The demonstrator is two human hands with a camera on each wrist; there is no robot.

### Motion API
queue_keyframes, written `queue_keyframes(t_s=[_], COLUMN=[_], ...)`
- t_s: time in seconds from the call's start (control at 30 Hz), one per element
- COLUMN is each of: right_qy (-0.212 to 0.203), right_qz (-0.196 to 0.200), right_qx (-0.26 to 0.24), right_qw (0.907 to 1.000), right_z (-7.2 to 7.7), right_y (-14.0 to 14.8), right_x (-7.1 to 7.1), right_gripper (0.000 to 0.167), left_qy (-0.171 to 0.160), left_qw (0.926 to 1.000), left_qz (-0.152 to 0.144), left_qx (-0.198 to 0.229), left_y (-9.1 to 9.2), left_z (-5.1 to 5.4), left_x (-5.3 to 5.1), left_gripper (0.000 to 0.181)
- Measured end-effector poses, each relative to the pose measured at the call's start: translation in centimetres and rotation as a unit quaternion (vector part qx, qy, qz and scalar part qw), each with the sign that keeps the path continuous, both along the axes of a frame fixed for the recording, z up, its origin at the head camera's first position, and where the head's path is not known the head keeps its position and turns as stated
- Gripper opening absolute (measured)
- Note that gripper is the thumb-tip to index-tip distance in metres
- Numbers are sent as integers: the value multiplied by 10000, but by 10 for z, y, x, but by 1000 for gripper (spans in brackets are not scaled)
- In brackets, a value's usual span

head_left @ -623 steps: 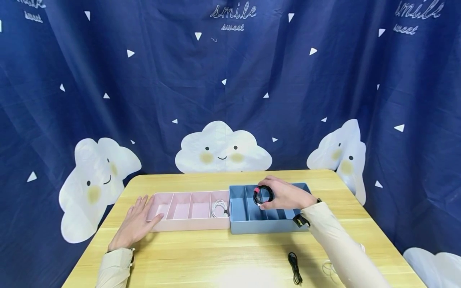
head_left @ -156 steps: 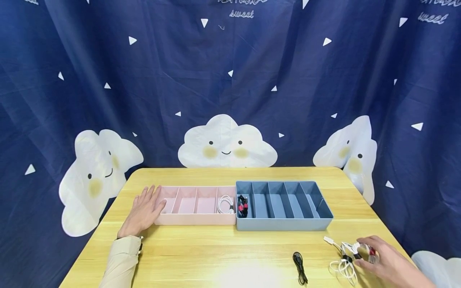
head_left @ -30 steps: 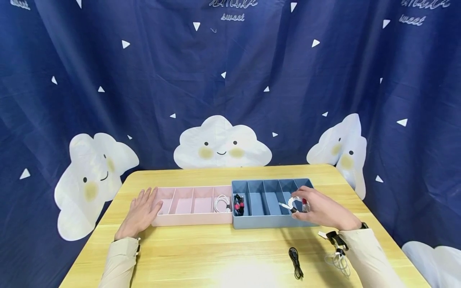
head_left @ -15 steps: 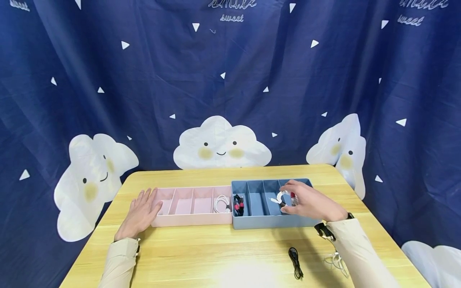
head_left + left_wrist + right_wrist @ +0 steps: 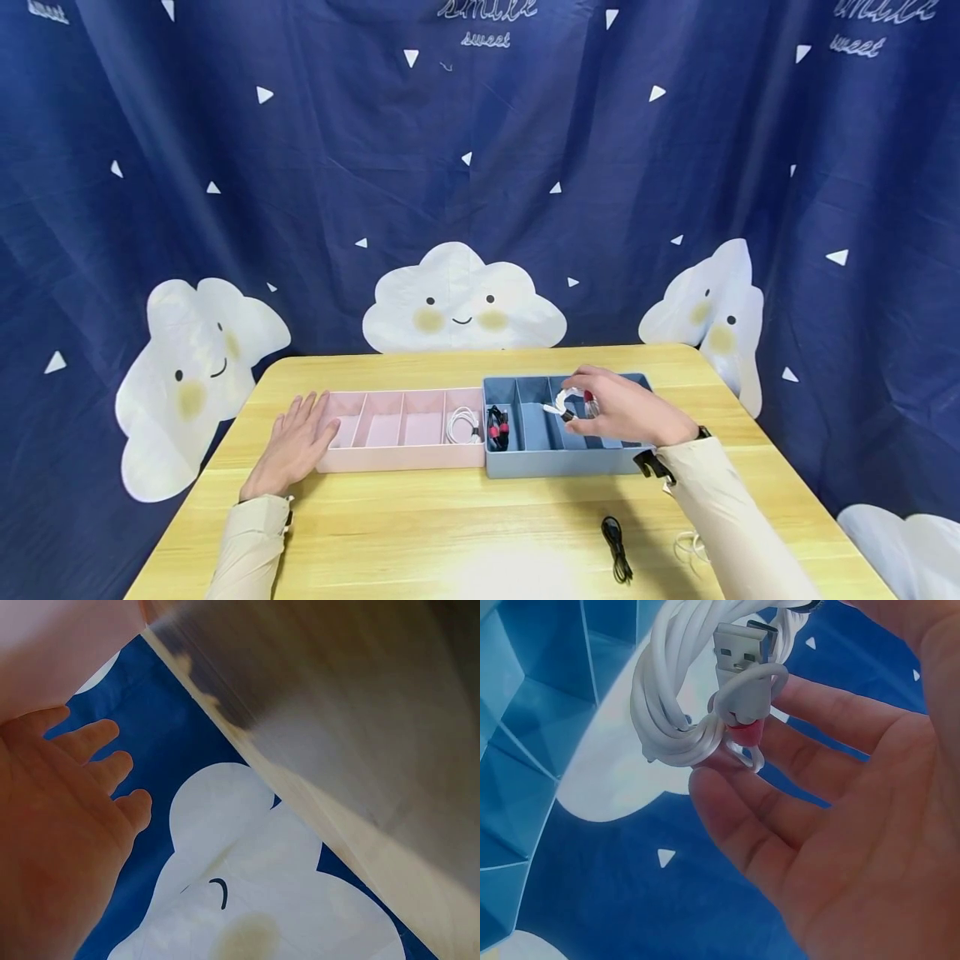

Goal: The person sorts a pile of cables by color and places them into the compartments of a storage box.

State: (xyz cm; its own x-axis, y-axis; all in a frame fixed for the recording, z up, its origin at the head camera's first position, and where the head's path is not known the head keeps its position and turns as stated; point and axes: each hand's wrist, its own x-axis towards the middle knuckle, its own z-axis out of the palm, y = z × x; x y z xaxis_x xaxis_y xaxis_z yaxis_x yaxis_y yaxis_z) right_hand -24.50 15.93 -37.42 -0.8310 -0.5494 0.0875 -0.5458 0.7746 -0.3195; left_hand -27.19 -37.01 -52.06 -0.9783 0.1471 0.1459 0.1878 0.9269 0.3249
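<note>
My right hand (image 5: pixel 630 412) holds a coiled white USB cable (image 5: pixel 667 712) above the blue divided box (image 5: pixel 562 465). The right wrist view shows its metal USB plug, a red tie and part of a black strap, with fingers and thumb around the coil. My left hand (image 5: pixel 288 446) lies with fingers extended at the left end of the pink divided box (image 5: pixel 401 458). Inside the pink box's rightmost compartment sits another coiled white cable (image 5: pixel 451 429). Black cable (image 5: pixel 494 421) with red ties occupies the blue box's leftmost compartment. Right-hand compartments of the blue box are partly hidden by my right hand.
On the wooden table (image 5: pixel 375 533), a bundled black cable (image 5: pixel 615 546) lies in front of the blue box. A white cable (image 5: pixel 684 546) is partly covered by my right sleeve. A blue curtain (image 5: pixel 465 200) hangs behind the table.
Over the last second my right hand has carried the white cable leftward over the blue box. Earlier it was at the white cables on the table's right. My left hand has stayed put.
</note>
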Motion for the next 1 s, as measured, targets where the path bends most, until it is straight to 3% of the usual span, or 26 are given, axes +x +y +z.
queue_keyframes(t_s=[1.0], right_qy=[-190], right_qz=[329], right_qx=[198], right_qw=[9991], right_z=[10], right_y=[-49], right_x=[-24], right_gripper=[54], left_qy=[-16], left_qw=[10000], left_qz=[15], left_qx=[20], left_y=[1], left_z=[1], left_x=[0], left_gripper=[74])
